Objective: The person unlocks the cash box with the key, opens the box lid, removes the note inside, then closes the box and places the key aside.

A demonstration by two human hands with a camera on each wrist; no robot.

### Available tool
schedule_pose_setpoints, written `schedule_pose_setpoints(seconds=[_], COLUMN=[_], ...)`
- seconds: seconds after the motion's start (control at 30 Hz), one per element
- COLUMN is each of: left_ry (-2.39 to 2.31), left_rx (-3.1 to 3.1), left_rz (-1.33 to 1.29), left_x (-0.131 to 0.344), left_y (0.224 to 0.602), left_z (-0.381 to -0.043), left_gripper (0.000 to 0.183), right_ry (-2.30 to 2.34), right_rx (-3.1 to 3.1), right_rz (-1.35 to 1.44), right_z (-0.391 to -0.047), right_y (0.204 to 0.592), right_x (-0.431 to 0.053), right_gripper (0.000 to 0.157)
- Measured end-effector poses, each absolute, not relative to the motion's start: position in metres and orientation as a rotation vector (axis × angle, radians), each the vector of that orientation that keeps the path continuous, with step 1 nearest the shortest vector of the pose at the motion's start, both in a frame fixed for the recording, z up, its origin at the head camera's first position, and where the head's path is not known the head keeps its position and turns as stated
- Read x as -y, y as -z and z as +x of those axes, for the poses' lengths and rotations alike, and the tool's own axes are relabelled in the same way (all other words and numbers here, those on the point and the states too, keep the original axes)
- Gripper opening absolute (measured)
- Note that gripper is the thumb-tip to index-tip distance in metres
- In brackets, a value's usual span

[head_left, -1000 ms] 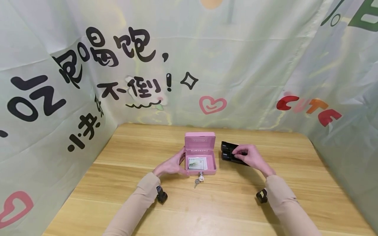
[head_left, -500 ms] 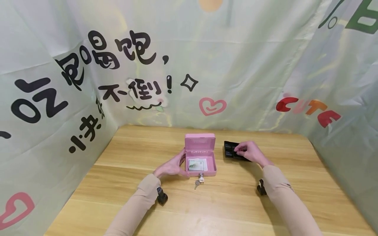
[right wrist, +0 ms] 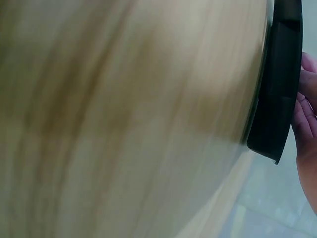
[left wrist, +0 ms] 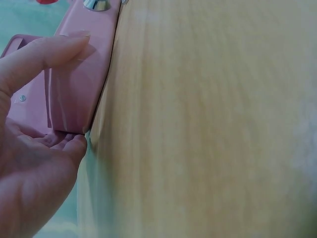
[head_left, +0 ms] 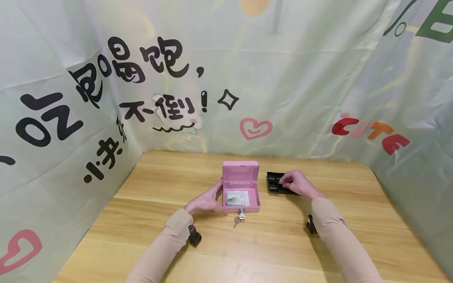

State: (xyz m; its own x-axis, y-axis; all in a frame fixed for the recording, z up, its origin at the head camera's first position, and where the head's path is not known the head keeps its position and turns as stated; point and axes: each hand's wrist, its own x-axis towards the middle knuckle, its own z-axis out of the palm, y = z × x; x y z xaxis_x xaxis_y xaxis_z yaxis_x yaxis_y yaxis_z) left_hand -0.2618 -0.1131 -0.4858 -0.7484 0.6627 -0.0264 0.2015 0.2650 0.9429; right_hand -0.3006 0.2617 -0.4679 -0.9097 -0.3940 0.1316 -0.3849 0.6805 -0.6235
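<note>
A pink cash box (head_left: 240, 172) stands on the wooden table with its lid raised. Inside it lies a banknote (head_left: 234, 199). My left hand (head_left: 205, 199) grips the box's left side; in the left wrist view its thumb (left wrist: 54, 53) lies on the front face and the fingers are at the side. To the right of the box, the right hand (head_left: 299, 183) pinches the middle of a black coin tray (head_left: 273, 184) with molded compartments. That tray lies level, close over the tabletop, its right part hidden by the hand. A small key (head_left: 236, 222) hangs at the box's front lock (head_left: 242, 214).
The wooden table (head_left: 226, 251) reaches back to a printed fabric curtain (head_left: 297, 78) that also rises on both sides. Each wrist carries a small black camera, such as the left one (head_left: 194, 236).
The coin tray has gone from tilted to level, lower at the table, with the right hand still at its middle. The left hand and the cash box stay in place.
</note>
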Motion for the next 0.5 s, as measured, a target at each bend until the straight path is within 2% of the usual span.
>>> schedule_pose_setpoints(seconds=[0.5], left_ry=[-1.457], left_rx=[-2.156], left_rz=[0.748], left_x=[0.113], left_y=[0.485], left_z=[-0.2616], left_gripper=[0.134], right_ry=[1.054], right_rx=[-2.845], right_rz=[-0.652], right_z=[-0.3002], right_y=[0.4675], right_x=[-0.2571], right_gripper=[0.016])
